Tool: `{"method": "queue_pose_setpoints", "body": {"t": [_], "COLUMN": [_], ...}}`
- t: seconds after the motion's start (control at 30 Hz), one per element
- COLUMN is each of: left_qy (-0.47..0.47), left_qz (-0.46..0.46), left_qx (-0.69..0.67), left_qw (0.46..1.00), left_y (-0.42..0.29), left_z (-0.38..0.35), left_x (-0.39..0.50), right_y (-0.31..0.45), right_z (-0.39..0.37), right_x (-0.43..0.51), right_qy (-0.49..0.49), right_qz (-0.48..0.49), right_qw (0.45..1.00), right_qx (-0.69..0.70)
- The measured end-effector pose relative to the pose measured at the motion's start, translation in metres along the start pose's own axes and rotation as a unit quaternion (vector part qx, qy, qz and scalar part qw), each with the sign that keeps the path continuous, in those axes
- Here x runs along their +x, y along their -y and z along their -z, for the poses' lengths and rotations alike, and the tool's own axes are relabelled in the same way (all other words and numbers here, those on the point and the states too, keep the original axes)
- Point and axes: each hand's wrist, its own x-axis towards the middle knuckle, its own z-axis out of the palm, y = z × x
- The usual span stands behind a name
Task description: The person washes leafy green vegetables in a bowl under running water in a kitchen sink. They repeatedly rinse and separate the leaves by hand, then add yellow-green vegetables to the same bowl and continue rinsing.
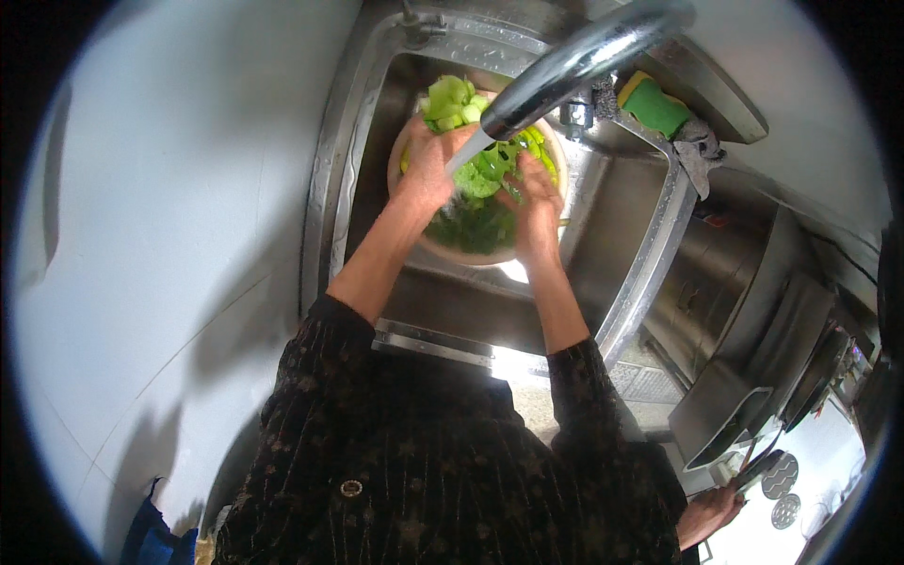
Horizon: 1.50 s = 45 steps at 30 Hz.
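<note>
A round pale basin (393,166) holding water and leafy green vegetables (480,236) stands inside the stainless steel sink (600,233). My left hand (427,166) is closed around a bunch of the greens, whose pale cut stem ends (452,102) show beyond it; some fingers are hidden. Over the basin's right side, my right hand (538,194) has its fingers spread against the leaves. Water runs from the chrome faucet (565,78) between both hands into the basin. Yellow-green pieces (544,152) lie along the basin's right inner edge.
A green and yellow sponge (653,106) and a grey cloth (698,152) lie on the sink's right rim. The faucet spout hangs low over the basin. A white wall (176,176) borders the left. Behind at lower right, another person's hand (710,515) holds a dark object.
</note>
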Motion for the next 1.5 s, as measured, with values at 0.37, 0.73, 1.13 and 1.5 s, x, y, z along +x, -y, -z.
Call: {"method": "queue_pose_setpoints", "body": {"t": [0.37, 0.73, 1.13, 1.5], "left_qy": [-0.011, -0.131, -0.089, 0.049], "left_qz": [-0.073, -0.048, 0.124, -0.063], "left_qx": [0.202, -0.062, -0.165, -0.055], "left_qw": [0.977, 0.988, 0.974, 0.995], "left_y": [-0.010, -0.047, -0.023, -0.093], "left_z": [-0.011, 0.014, 0.027, -0.009], "left_x": [-0.020, -0.013, -0.021, -0.073], "right_y": [-0.010, -0.004, 0.070, -0.026], "right_z": [-0.033, -0.039, 0.007, 0.040], "right_x": [0.021, 0.022, 0.028, -0.075], "right_qy": [0.124, 0.068, -0.012, 0.012], "right_qz": [-0.127, 0.325, 0.317, 0.135], "right_qw": [0.957, 0.915, 0.928, 0.981], "right_qx": [0.227, -0.228, -0.197, -0.139]}}
